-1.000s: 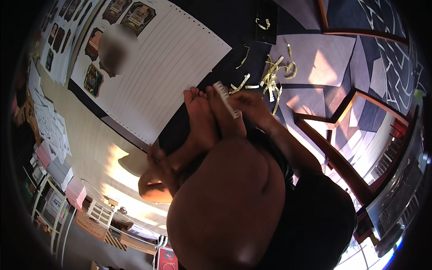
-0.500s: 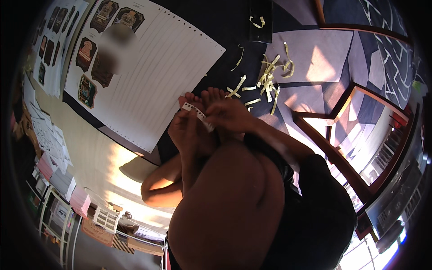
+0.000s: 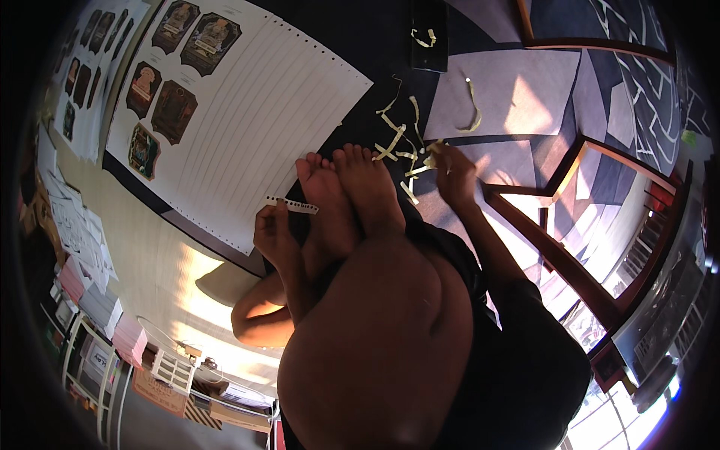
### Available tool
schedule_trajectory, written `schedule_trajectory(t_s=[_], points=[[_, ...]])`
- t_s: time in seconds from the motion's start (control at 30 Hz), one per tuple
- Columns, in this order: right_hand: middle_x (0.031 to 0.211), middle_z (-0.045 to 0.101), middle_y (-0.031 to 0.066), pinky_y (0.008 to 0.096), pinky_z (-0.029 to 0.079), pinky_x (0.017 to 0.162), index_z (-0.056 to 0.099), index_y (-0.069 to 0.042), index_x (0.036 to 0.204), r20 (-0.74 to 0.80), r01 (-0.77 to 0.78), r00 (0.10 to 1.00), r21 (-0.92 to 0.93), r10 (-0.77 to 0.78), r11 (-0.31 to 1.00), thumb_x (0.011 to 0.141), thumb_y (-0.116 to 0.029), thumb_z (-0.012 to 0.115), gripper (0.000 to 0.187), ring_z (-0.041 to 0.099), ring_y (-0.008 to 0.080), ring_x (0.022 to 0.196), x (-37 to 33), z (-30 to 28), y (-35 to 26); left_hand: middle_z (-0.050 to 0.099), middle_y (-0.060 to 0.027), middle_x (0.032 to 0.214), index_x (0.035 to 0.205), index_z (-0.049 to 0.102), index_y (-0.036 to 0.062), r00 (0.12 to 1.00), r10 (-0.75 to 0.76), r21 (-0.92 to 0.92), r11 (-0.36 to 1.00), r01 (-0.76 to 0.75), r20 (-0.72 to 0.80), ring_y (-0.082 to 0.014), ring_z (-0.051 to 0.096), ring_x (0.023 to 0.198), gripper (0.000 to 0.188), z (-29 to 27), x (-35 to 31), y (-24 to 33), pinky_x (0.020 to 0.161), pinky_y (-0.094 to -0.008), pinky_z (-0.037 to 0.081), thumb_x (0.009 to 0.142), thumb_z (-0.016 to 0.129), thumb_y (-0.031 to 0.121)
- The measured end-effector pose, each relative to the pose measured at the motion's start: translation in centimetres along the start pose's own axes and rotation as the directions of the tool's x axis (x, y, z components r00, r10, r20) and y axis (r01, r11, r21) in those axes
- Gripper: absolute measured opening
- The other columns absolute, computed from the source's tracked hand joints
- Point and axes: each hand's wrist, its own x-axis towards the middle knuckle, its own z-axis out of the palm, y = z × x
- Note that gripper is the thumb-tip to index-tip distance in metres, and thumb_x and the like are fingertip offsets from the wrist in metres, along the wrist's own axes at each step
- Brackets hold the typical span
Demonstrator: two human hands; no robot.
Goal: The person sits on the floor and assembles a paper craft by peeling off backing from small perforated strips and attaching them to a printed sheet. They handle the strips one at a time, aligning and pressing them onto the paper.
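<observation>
My left hand (image 3: pixel 274 236) pinches a narrow white paper strip (image 3: pixel 303 206) with a row of dark holes along it, just beside my bare feet (image 3: pixel 367 180). My right hand (image 3: pixel 457 178) is out over the floor to the right of the feet. Its fingers are closed on pale yellow strips (image 3: pixel 435 151); how many it holds is hidden. More loose yellow strips (image 3: pixel 390 146) lie on the dark floor around the toes, and one curled yellow strip (image 3: pixel 474 112) lies farther right.
Left of my feet lies a large white sheet stack (image 3: pixel 255 127), hole-edged, with several dark printed labels. A dark flat tray-like object (image 3: pixel 429 52) sits at the far side. An angular brown wooden frame (image 3: pixel 551 232) stands at right; a shelf rack (image 3: pixel 90 375) at lower left.
My hands have parted: the left moved left with the white strip, and the right swung right. The bunch of yellow strips has left its spot on the floor, with yellow strips now in my right hand.
</observation>
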Motion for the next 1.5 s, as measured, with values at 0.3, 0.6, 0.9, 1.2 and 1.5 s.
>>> schedule_trajectory(t_s=[0.3, 0.6, 0.9, 1.2, 1.5], points=[[0.117, 0.069, 0.0201, 0.0394, 0.058, 0.083, 0.055, 0.009, 0.129, 0.382, -0.471, 0.881, 0.758, 0.278, 0.451, 0.104, -0.015, 0.058, 0.035, 0.07, 0.0269, 0.097, 2.7, -4.1, 1.3, 0.066, -0.0035, 0.089, 0.096, 0.064, 0.0016, 0.999, -0.018, -0.148, 0.989, 0.014, -0.029, -0.0095, 0.059, 0.078, 0.015, -0.8, 0.0, -1.2, 0.071, -0.0246, 0.05, 0.098, 0.07, 0.015], [0.102, 0.061, 0.0243, 0.0502, 0.05, 0.084, 0.059, 0.002, 0.123, -0.217, -0.452, 0.887, -0.228, 0.408, 0.862, 0.101, -0.033, 0.061, 0.042, 0.062, 0.0404, 0.099, 0.2, -4.1, 1.0, 0.066, -0.0038, 0.088, 0.095, 0.064, 0.0015, 0.998, -0.016, -0.12, 0.993, 0.008, -0.065, -0.0095, 0.058, 0.078, 0.015, -0.9, -0.6, -0.3, 0.07, -0.0243, 0.049, 0.098, 0.07, 0.015], [0.128, 0.055, 0.0282, 0.053, 0.042, 0.106, 0.049, 0.005, 0.139, -0.267, 0.06, 0.954, -0.285, -0.139, 0.957, 0.088, -0.019, 0.072, 0.06, 0.052, 0.0454, 0.125, -3.1, -4.2, 1.3, 0.066, -0.0035, 0.087, 0.094, 0.064, 0.0018, 0.997, -0.042, -0.107, 0.994, 0.035, -0.064, -0.0093, 0.058, 0.077, 0.015, -1.5, -0.3, -1.2, 0.069, -0.0247, 0.049, 0.098, 0.07, 0.014], [0.161, 0.024, 0.0326, 0.0569, 0.025, 0.12, 0.03, 0.002, 0.155, 0.118, 0.097, 0.988, -0.015, -0.095, 0.995, 0.097, -0.027, 0.068, 0.075, 0.02, 0.0544, 0.149, -3.8, -0.6, -0.6, 0.065, -0.0029, 0.086, 0.093, 0.063, 0.0022, 0.994, -0.092, -0.114, 0.99, 0.084, -0.063, -0.0088, 0.057, 0.077, 0.015, -0.8, -0.4, -0.5, 0.069, -0.0247, 0.049, 0.098, 0.07, 0.015], [0.159, 0.032, 0.0251, 0.068, 0.02, 0.118, 0.044, -0.01, 0.151, 0.124, 0.254, 0.961, -0.054, -0.246, 0.966, 0.097, -0.041, 0.064, 0.066, 0.029, 0.045, 0.149, 5.7, 2.4, -3.3, 0.065, -0.0014, 0.085, 0.091, 0.063, 0.003, 0.998, -0.023, -0.147, 0.989, 0.013, -0.066, -0.0078, 0.056, 0.077, 0.016, -1.6, -0.4, -0.6, 0.07, -0.0243, 0.048, 0.098, 0.07, 0.015]])
